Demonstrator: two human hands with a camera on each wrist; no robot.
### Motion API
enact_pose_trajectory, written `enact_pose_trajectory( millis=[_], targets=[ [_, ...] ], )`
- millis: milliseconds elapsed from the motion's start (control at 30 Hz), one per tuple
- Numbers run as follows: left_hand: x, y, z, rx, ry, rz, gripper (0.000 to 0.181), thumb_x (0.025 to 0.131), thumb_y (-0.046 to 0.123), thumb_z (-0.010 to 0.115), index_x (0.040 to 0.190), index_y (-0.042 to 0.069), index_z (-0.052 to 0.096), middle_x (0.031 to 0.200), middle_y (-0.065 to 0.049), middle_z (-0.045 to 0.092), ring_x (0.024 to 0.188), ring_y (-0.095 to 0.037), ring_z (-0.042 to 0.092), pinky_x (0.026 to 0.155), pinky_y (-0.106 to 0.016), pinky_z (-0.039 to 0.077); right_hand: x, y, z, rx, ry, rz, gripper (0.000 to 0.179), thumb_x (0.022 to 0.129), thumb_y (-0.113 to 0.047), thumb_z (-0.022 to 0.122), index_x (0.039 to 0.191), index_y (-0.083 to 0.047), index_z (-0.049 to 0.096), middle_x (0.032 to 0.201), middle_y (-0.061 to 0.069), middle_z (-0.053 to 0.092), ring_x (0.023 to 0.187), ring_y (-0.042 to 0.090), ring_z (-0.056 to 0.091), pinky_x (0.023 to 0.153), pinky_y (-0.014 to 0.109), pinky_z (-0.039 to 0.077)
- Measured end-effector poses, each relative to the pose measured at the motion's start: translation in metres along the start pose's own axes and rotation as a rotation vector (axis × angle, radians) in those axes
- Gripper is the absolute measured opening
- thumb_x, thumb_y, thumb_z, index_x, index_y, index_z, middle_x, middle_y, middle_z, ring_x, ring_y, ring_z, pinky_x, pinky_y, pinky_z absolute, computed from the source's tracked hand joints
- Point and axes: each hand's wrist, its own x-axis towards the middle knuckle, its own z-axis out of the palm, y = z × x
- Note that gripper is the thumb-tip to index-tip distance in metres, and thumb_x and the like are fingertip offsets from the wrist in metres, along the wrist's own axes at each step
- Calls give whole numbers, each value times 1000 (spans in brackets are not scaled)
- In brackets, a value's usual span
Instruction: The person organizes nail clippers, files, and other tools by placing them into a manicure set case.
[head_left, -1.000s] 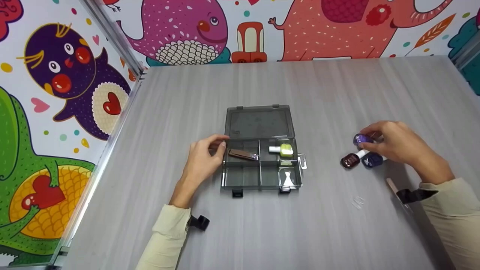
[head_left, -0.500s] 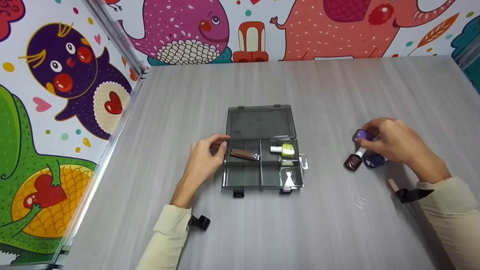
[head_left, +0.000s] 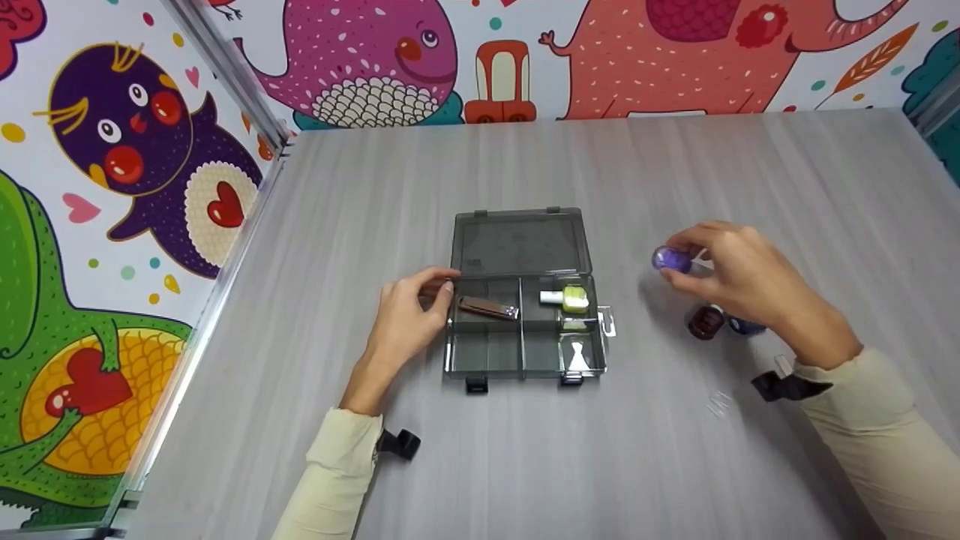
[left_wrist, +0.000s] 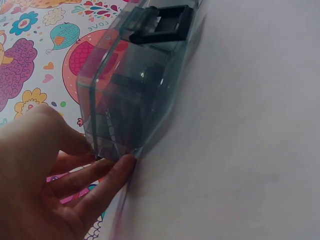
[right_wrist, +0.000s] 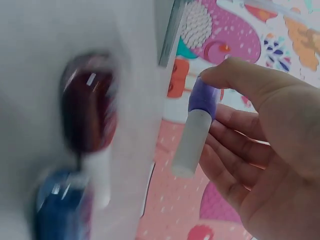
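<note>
A grey see-through compartment box (head_left: 540, 351) lies with its lid back in the head view. My left hand (head_left: 405, 311) pinches its left edge near the hinge. Inside, a nail clipper (head_left: 487, 307) sits back left and a yellow nail polish bottle (head_left: 575, 299) back right. My right hand (head_left: 750, 270) holds a purple nail polish bottle (head_left: 671, 259) between thumb and fingers, above the table. Its white cap (right_wrist: 191, 145) points back toward the palm. Below that hand lie a dark red polish bottle (head_left: 706, 322) and a blue one (head_left: 745, 328), partly hidden.
Several small clear slivers (head_left: 718, 405) lie on the table right of the box. A clear hanging tab (head_left: 607, 321) sticks out from the box's right side. Cartoon-printed walls (head_left: 360, 67) border the table at the back and left.
My right hand has lifted the purple polish bottle away from the other two bottles and moved it left toward the box. The left hand stays at the box edge.
</note>
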Motion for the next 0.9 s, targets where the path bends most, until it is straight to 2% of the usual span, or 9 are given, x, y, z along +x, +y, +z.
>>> enact_pose_trajectory(
  millis=[367, 600, 900],
  targets=[
    [0, 0, 0, -4, 3, -11, 26, 107, 18, 65, 128, 14, 79, 116, -4, 82, 106, -20, 79, 98, -42, 63, 18, -39, 18, 94, -3, -131, 27, 89, -12, 88, 113, -3, 80, 103, 9, 79, 91, 25, 78, 76, 43, 68],
    [1, -1, 0, -5, 11, -10, 26, 106, 19, 66, 128, 14, 79, 115, -2, 83, 105, -19, 79, 99, -41, 62, 28, -54, 28, 114, -23, -180, 29, 89, -13, 88, 114, 0, 79, 101, 10, 78, 89, 23, 77, 75, 38, 68],
    [1, -2, 1, -8, 18, 2, 26, 107, 18, 66, 128, 14, 79, 114, -3, 83, 104, -20, 79, 99, -41, 62, 36, -72, 40, 124, -46, -207, 28, 90, -15, 88, 113, 0, 79, 100, 10, 76, 89, 23, 76, 77, 41, 67]
  ],
)
